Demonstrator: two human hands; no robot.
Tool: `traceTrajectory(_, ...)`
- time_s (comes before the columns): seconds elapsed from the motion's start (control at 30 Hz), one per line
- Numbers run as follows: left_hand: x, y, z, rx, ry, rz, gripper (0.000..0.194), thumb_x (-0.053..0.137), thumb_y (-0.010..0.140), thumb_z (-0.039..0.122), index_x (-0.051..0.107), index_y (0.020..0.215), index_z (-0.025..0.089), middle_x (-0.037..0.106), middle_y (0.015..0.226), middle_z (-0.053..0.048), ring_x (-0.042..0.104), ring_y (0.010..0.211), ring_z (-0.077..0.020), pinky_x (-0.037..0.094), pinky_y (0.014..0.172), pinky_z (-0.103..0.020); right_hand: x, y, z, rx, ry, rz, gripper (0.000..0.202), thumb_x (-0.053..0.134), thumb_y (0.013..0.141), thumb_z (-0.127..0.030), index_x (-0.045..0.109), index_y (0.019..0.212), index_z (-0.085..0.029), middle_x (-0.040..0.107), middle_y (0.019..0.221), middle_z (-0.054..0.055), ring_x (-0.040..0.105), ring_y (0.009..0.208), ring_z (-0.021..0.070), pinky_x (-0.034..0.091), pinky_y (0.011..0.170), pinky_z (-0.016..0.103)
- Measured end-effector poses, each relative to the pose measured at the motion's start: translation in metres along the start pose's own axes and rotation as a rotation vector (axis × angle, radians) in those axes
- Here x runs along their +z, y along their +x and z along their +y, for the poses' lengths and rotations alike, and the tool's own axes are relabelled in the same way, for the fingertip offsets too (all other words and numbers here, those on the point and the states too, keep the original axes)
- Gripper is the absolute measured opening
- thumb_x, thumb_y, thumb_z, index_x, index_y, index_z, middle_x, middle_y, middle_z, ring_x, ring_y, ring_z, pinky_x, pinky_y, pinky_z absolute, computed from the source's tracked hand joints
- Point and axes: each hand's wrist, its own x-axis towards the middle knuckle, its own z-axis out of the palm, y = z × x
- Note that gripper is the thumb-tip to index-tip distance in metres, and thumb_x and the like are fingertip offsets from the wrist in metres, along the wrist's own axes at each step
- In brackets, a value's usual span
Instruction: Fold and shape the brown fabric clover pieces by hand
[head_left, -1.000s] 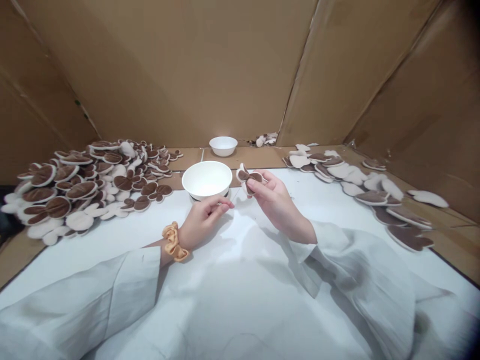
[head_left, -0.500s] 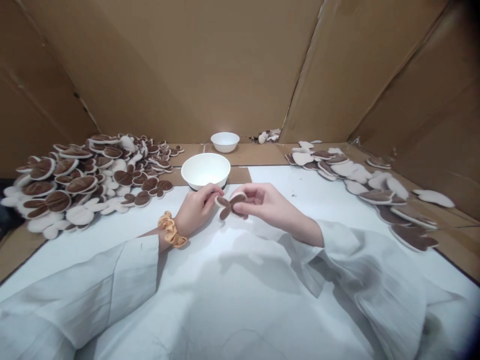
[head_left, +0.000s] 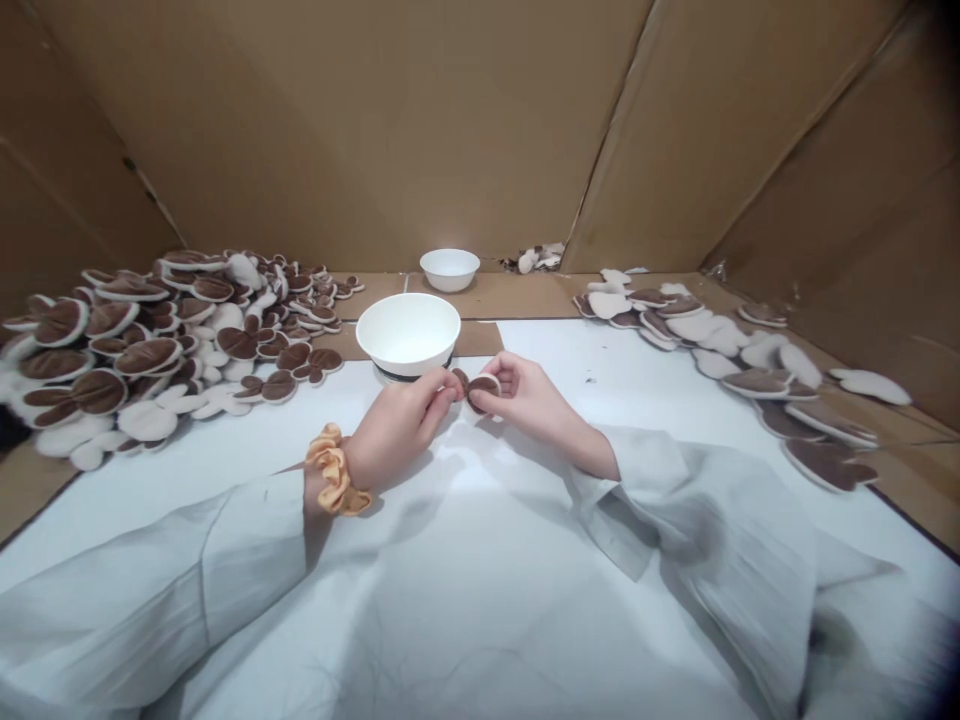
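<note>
A small brown fabric piece with a pale edge and ear-like lobes [head_left: 485,384] is held between my two hands above the white tabletop. My left hand [head_left: 401,420], with an orange scrunchie [head_left: 334,470] at its wrist, pinches the lobes at the left end between thumb and fingers. My right hand [head_left: 531,398] grips the rounded body of the same piece, thumb on its brown face. Part of the piece is hidden by my fingers. Just beyond my left hand stands a white bowl [head_left: 409,332] with a dark band near its base; its inside looks plain white.
At the left lies a big heap of similar brown and white pieces [head_left: 154,355]. Larger flat pieces [head_left: 757,383] spread along the right. A smaller white bowl [head_left: 449,270] and a little pile of scraps [head_left: 538,258] sit at the back, against cardboard walls [head_left: 375,130].
My left hand has moved right and now pinches the lobes of the piece, which earlier only my right hand held. The view has shifted slightly.
</note>
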Motion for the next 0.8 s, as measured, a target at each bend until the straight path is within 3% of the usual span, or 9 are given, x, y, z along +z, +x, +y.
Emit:
traceTrajectory(0.13,0.004,-0.005,-0.003,-0.014,0.027,-0.013,0.018,0.037,0.089,0.023,0.054,0.091,0.018,0.06,0.065,0.004,0.048,0.046,-0.0083,0.035,0.051,-0.019,-0.003,0.002,0.0,-0.009,0.243,0.001,0.023,0.066,0.07,-0.025,0.045,0.073,-0.018,0.06,0.066,-0.001,0.058,0.062,0.0113,0.045,0.063,0.027)
traceTrajectory(0.4,0.006,-0.005,-0.011,0.033,0.013,0.005,0.016,0.039,0.088,0.022,0.053,0.094,0.018,0.062,0.069,0.002,0.05,0.049,-0.0094,0.036,0.052,-0.02,-0.003,0.002,-0.001,-0.013,0.526,-0.169,0.021,0.066,0.074,-0.031,0.053,0.081,-0.017,0.059,0.076,0.0,0.054,0.068,0.01,0.043,0.064,0.024)
traceTrajectory(0.5,0.004,-0.004,-0.013,0.091,0.047,-0.031,0.015,0.04,0.087,0.02,0.054,0.088,0.018,0.062,0.067,0.002,0.052,0.051,-0.0099,0.037,0.052,-0.02,-0.008,0.0,-0.008,-0.033,0.45,-0.271,0.018,0.063,0.077,-0.03,0.056,0.085,-0.016,0.058,0.076,0.0,0.052,0.067,0.0094,0.042,0.063,0.024)
traceTrajectory(0.63,0.0,-0.002,-0.016,0.178,0.084,-0.109,0.017,0.039,0.085,0.015,0.055,0.08,0.018,0.064,0.069,0.001,0.056,0.057,-0.01,0.038,0.056,-0.02,-0.016,-0.001,-0.016,-0.035,0.183,-0.446,0.016,0.064,0.074,-0.025,0.054,0.083,-0.015,0.059,0.073,0.001,0.054,0.064,0.0106,0.044,0.061,0.025)
traceTrajectory(0.8,0.0,0.002,-0.019,0.365,0.312,-0.166,0.014,0.04,0.084,0.014,0.054,0.083,0.016,0.063,0.066,-0.001,0.055,0.055,-0.012,0.034,0.05,-0.022,-0.015,-0.005,-0.017,-0.106,-0.091,-0.453,0.018,0.06,0.072,-0.014,0.048,0.085,-0.018,0.063,0.076,0.002,0.06,0.071,0.0147,0.045,0.061,0.026)
